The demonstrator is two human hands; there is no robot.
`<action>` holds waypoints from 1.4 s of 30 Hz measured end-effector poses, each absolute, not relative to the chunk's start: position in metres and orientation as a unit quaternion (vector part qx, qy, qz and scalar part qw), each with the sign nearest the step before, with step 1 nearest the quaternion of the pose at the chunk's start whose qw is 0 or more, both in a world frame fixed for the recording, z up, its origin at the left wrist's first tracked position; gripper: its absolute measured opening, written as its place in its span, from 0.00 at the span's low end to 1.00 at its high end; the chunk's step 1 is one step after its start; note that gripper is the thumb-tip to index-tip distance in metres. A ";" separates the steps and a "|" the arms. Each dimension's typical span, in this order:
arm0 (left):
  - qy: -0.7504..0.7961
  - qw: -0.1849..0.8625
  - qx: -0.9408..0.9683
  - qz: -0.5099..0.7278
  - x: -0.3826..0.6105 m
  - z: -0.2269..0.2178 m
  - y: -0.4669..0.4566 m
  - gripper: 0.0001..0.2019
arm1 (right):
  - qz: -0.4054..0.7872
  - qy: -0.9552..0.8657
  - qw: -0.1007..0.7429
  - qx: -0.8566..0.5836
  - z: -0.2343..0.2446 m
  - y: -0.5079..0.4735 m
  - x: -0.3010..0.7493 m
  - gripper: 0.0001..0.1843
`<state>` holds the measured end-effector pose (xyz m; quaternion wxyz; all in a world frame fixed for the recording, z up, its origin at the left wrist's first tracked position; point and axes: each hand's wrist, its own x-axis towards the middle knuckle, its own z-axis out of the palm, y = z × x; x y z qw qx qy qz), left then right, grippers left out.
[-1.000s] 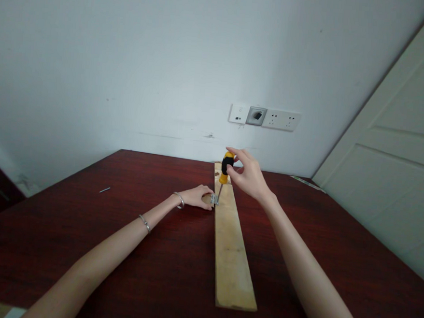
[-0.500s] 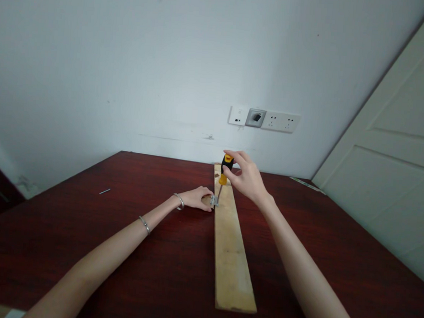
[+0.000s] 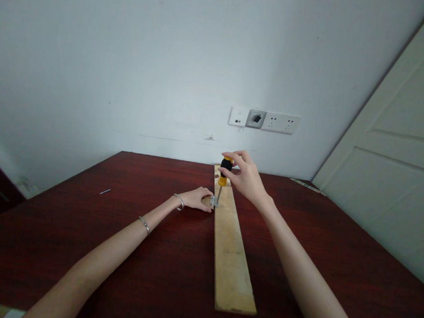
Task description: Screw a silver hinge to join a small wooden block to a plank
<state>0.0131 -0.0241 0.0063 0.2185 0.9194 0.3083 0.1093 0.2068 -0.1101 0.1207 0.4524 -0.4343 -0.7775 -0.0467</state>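
Observation:
A long pale wooden board (image 3: 231, 250) lies lengthwise on the dark red table (image 3: 145, 280). Against its left edge, my left hand (image 3: 194, 198) grips a small wooden block (image 3: 206, 202), thumb and fingers on opposite sides. A small metal hinge (image 3: 213, 201) spans from the block onto the board. My right hand (image 3: 247, 177) pinches the black and yellow handle of a screwdriver (image 3: 223, 179) between thumb and fingers. The screwdriver stands nearly upright, its shaft down to the hinge leaf on the board. Whether a screw sits under the tip is too small to tell.
A thin metal rod-like piece (image 3: 105, 191) lies on the table at left. Along the back runs a white wall (image 3: 167, 68) with socket plates (image 3: 278, 122). A flat strip (image 3: 308, 186) rests at the back right edge, near a white panelled door (image 3: 397, 157).
The screwdriver handle has turned a little and tilts slightly differently, and my right fingers have shifted with it. My left hand, the block and the board stay put.

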 end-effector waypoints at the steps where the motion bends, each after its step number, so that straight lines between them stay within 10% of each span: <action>1: 0.308 0.218 0.920 0.109 0.013 0.007 -0.024 0.28 | -0.041 -0.772 0.460 -0.437 0.120 -0.109 0.207 0.19; 42: 0.314 0.226 0.916 0.105 0.012 0.004 -0.022 0.30 | -0.031 -0.771 0.429 -0.469 0.117 -0.107 0.207 0.25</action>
